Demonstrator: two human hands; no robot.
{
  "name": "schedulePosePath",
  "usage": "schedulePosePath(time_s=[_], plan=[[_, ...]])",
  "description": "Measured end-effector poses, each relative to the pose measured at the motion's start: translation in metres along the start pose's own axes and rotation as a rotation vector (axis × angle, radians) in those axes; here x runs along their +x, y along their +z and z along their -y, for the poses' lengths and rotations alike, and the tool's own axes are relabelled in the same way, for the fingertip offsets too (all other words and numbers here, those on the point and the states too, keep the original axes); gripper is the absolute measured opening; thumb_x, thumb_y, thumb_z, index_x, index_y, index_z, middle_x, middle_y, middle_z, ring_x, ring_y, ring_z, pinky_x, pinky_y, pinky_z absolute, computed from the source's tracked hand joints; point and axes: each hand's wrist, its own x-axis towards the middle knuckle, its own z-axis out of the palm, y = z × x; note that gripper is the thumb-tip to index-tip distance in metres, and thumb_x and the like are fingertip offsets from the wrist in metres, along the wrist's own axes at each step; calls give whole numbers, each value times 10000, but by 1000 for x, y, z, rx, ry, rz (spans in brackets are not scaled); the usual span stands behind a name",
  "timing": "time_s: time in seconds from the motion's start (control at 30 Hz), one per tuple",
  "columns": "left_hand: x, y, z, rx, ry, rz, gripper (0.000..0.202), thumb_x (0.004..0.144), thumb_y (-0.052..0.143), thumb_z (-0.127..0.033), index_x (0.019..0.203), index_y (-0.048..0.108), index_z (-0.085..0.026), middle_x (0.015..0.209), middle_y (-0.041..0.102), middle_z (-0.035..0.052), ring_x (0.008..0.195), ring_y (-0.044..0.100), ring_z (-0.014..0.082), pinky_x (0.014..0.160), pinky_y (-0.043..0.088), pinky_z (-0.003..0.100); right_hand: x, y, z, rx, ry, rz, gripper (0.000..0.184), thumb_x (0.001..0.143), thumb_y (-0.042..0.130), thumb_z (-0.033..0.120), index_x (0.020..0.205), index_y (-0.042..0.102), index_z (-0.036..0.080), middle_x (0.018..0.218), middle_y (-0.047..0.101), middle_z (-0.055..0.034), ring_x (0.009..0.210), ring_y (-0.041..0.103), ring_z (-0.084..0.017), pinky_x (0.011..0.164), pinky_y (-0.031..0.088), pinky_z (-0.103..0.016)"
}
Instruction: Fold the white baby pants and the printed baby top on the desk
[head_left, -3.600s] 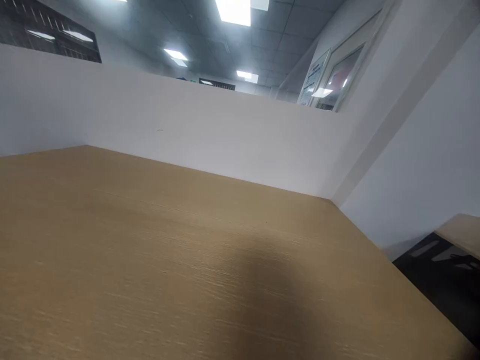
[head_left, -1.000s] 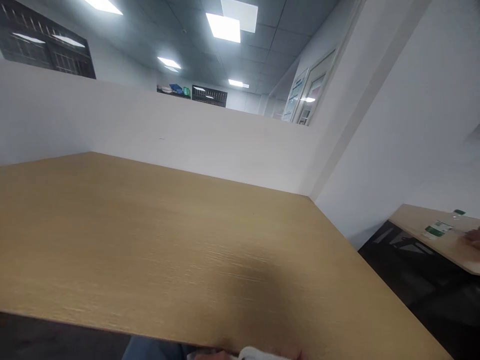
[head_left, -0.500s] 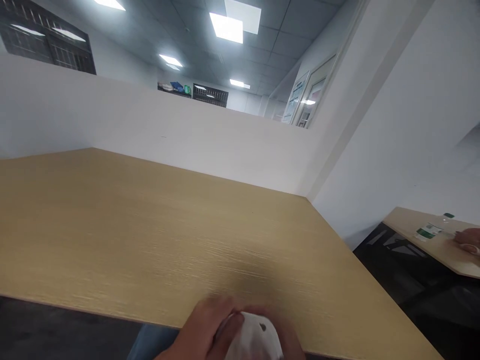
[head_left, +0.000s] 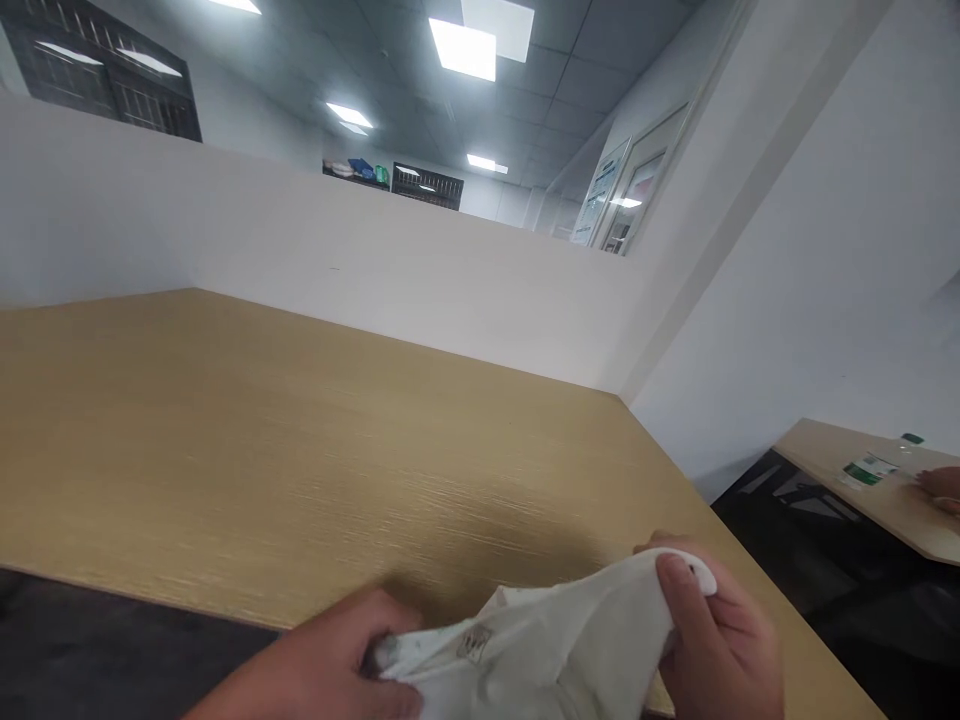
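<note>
A soft white cloth item (head_left: pixel 559 645) stretches between my two hands at the front edge of the wooden table (head_left: pixel 300 420). It is creased and carries a small dark printed mark near its left part; its kind is not clear. My left hand (head_left: pixel 341 660) pinches its left end between thumb and fingers. At the upper right corner, my right hand (head_left: pixel 724 635) grips the cloth with the thumb pressed on top. The lower part of the cloth runs out of the bottom of the view.
A white partition (head_left: pixel 405 290) rises behind the table, and a white wall (head_left: pixel 795 270) stands at the right. On a second table (head_left: pixel 817 440) beyond it stands a clear bottle (head_left: pixel 870 468) with a green cap, beside another person's hand (head_left: pixel 941 482).
My hands have moved apart, the right one to the right and up. The white cloth, bunched between them before, is now spread out and pulled wide.
</note>
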Motion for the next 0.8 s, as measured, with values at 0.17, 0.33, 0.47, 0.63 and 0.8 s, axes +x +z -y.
schedulePosePath(time_s=[0.17,0.33,0.47,0.63,0.8], plan=[[-4,-29,1,241,12,-236,255,968,583,-457,981,672,-218,963,664,21,900,624,177,794,453,238,29,-5,-15,-62,-1,-4,430,910,709,536,779,628,135,664,481,-20,572,413,-109,502,356,-200],[-3,-48,0,307,109,-364,350,907,557,-232,1255,583,-265,1197,647,24,1069,624,188,882,471,239,40,3,-15,-87,61,87,524,915,668,605,712,590,129,635,454,-18,561,414,-109,479,340,-195],[-5,-50,1,448,118,-444,399,906,579,-230,1302,550,-273,1270,610,42,1108,601,211,904,459,269,39,0,-18,-93,82,116,542,920,661,621,711,580,128,637,437,-17,558,404,-106,473,338,-192],[-5,-48,7,499,121,-475,200,941,644,-385,937,587,-194,889,618,16,808,578,171,741,417,255,38,-7,-24,-90,95,112,536,910,676,616,706,567,133,633,419,-13,555,390,-104,473,338,-194],[3,-55,16,448,62,-401,272,967,616,-455,897,699,-205,809,638,13,734,596,169,691,396,251,38,3,-26,-131,123,108,544,902,667,634,710,556,137,658,434,-17,584,399,-109,481,327,-192]])
